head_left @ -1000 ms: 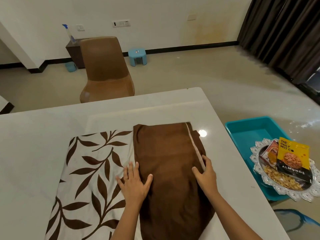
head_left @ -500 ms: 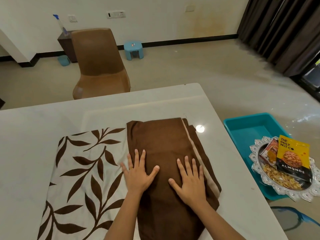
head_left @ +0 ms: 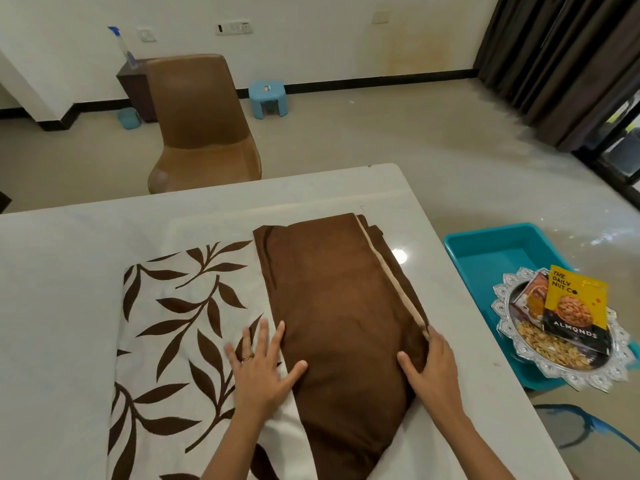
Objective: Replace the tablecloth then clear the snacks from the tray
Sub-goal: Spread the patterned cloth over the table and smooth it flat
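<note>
- A yellow-and-black snack packet (head_left: 573,308), lying on a silver tray (head_left: 509,299) to the right of the table, carries the brand "THE DAILY NUT CO" in dark letters on its yellow upper part.
- The same packet reads "ALMONDS" in pale capitals across its black lower band, beneath a picture of almonds.
- A second packet (head_left: 530,296), tucked partly under the first, bears print too small to read.
- A small label on the blue stool (head_left: 267,98) by the far wall cannot be read.

Bare table (head_left: 433,209) beyond both hands, open. Silver tray (head_left: 512,296) off table edge, well right of right hand (head_left: 433,368).
</note>
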